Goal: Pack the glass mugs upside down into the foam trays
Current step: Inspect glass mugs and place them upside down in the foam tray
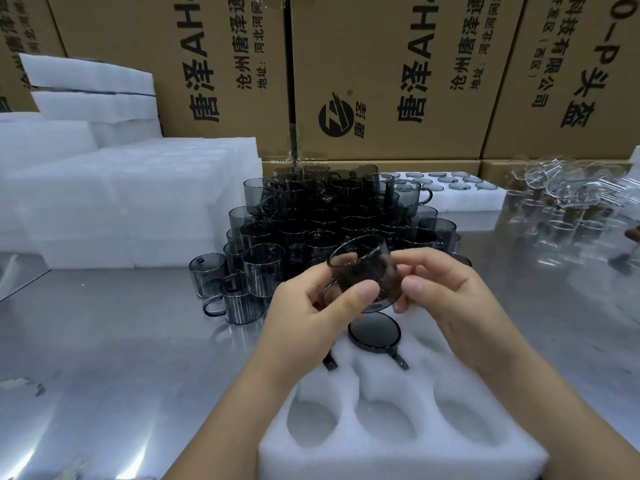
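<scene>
Foam tray (381, 459) near-row pockets lay open from above; mug pile (311, 220) blocked behind; foam stack (121, 202) walled far left, clear glassware (561, 202) right.

I work over a bench (104, 341) with a brushed metal top that reflects light in streaks and mirrors whatever stands on it. A wall of brown cardboard cartons closes off the far side. From left to right I count a partly hidden carton (20, 29), a second carton (166, 64), a third carton (381, 64) and a fourth carton (571, 64). Each carries large black Chinese characters printed sideways. The third also bears a round black logo (341, 114). A dark vertical gap (292, 98) separates the second from the third. Lower flat cartons (446, 166) lie beneath them. At the far right, a heap of clear glassware (568, 188) rests on the bench; individual shapes are too blurred to identify.
</scene>
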